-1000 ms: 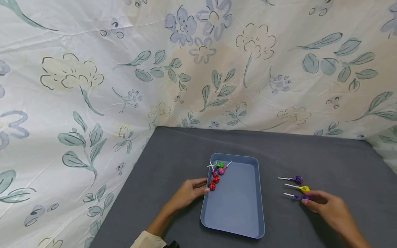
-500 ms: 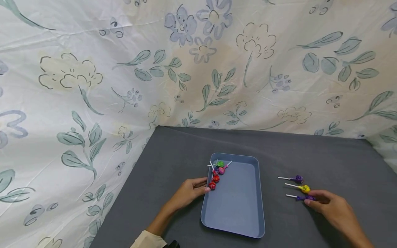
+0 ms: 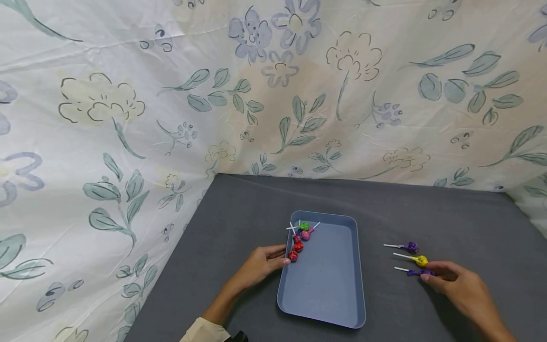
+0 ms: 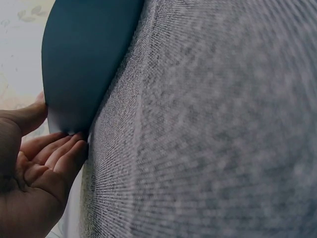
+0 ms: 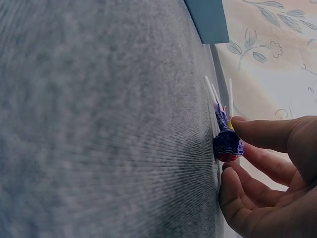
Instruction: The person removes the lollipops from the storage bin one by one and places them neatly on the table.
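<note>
My left hand [image 3: 257, 267] grips the left side of a blue-grey tray [image 3: 326, 280], its thumb at the rim. In the left wrist view, its fingers [image 4: 59, 151] lie against the tray's outer wall [image 4: 84, 59]. My right hand [image 3: 459, 287] pinches the wrapped head of a purple lollipop [image 3: 412, 272], whose white stick points left. The right wrist view has this purple lollipop [image 5: 228, 146] between thumb and fingers, at the cloth. Just beyond it lie a yellow lollipop [image 3: 421, 261] and another purple lollipop [image 3: 412, 247], both with sticks to the left.
Several lollipops lie bunched in the tray's upper left, among them a green lollipop [image 3: 304, 226], a pink lollipop [image 3: 305, 235] and a red lollipop [image 3: 292, 256]. Dark grey cloth [image 3: 256, 204] covers the table. A floral curtain [image 3: 273, 133] stands behind and at the left.
My right hand has shifted slightly to the right, and the nearest purple lollipop with it, then stayed almost still. The left hand and the tray look unmoved.
</note>
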Demonstrator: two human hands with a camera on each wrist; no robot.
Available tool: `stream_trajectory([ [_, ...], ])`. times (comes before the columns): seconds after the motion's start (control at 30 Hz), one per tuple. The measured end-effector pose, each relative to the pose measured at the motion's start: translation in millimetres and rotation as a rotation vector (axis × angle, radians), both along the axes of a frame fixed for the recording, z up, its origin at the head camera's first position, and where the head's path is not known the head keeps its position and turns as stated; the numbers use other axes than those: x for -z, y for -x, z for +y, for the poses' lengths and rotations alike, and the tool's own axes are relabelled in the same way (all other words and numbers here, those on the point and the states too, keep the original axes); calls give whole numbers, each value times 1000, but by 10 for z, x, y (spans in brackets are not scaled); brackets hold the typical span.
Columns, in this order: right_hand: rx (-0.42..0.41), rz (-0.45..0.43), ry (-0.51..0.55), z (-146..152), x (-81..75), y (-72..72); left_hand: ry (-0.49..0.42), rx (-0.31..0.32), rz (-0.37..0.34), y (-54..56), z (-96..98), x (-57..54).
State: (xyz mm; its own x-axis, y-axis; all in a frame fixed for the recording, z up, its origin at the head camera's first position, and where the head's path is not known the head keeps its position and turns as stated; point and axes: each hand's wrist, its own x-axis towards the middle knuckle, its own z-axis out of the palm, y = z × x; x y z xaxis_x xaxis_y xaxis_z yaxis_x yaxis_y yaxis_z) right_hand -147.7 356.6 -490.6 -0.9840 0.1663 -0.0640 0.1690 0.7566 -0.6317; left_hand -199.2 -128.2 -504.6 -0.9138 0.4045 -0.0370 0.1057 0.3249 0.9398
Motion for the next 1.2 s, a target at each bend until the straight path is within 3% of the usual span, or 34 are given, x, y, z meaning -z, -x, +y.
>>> stream_trajectory([
  [0.27, 56, 6, 3, -39, -75, 38, 12, -9, 5, 10, 26, 20],
  [0.53, 29, 31, -29, -150, -197, 148, 26, -21, 3, 21, 78, 28],
  [1.0, -23, 85, 93, -478, -330, 216, 18, -31, 9, 30, 113, 29],
  [1.2, -70, 47, 181, -638, -373, 237, -4, -29, 6, 31, 110, 25],
])
